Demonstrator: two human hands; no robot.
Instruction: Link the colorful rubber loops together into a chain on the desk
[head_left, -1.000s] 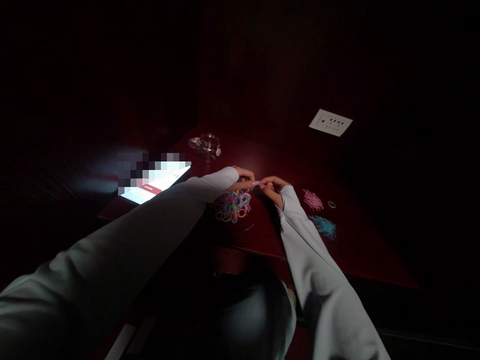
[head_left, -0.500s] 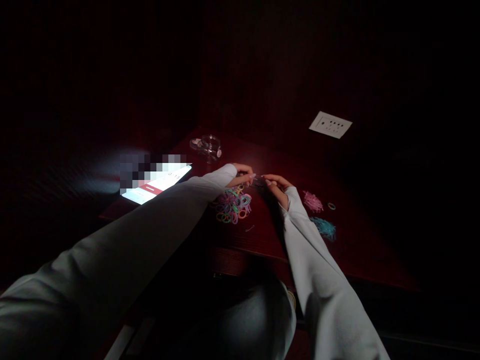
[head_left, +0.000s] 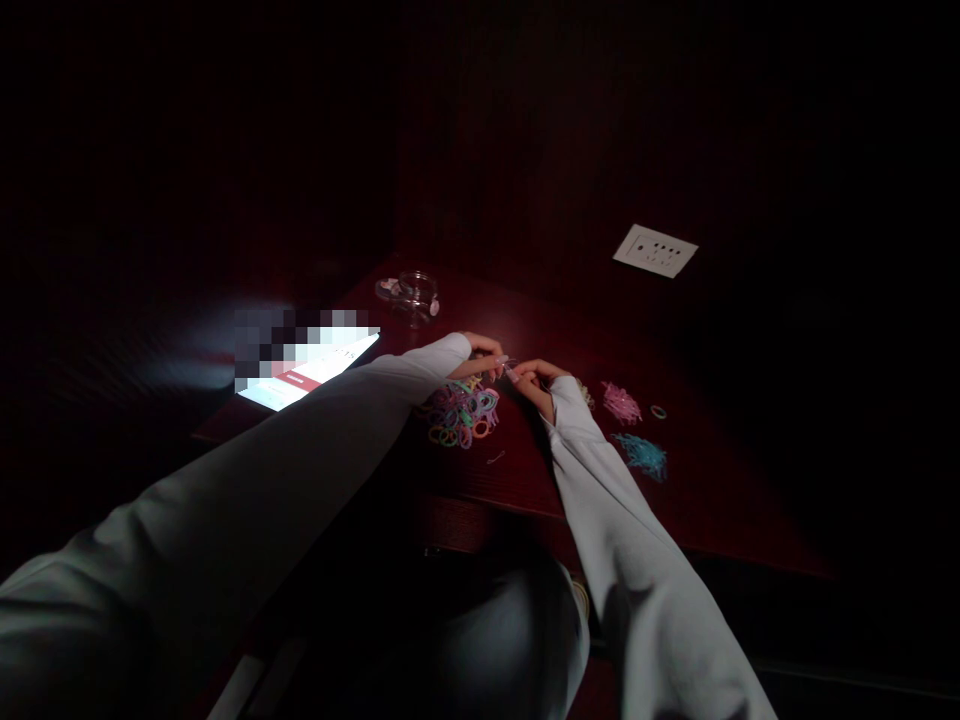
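Over the dark red table, my left hand (head_left: 484, 356) and my right hand (head_left: 538, 376) meet fingertip to fingertip. Both are closed in a pinch on a thin, pale hair tie (head_left: 511, 364), which is small and dimly lit. Just below my left hand lies a mixed heap of coloured hair ties (head_left: 465, 412), with one loose pale tie (head_left: 496, 458) in front of it. Right of my right hand are a pink pile (head_left: 621, 403) and a teal pile (head_left: 643, 455). A pale yellow pile (head_left: 588, 396) is partly hidden behind my right wrist.
A clear jar (head_left: 417, 298) stands at the table's back left, its lid beside it. A lit phone (head_left: 319, 372) is at the left edge, beyond my left sleeve. One single hair tie (head_left: 658, 411) lies right of the pink pile. A wall socket (head_left: 655, 250) is behind.
My right hand has moved left and slightly down, so its fingertips now meet those of my left hand. The pale yellow pile has come into view behind my right wrist.
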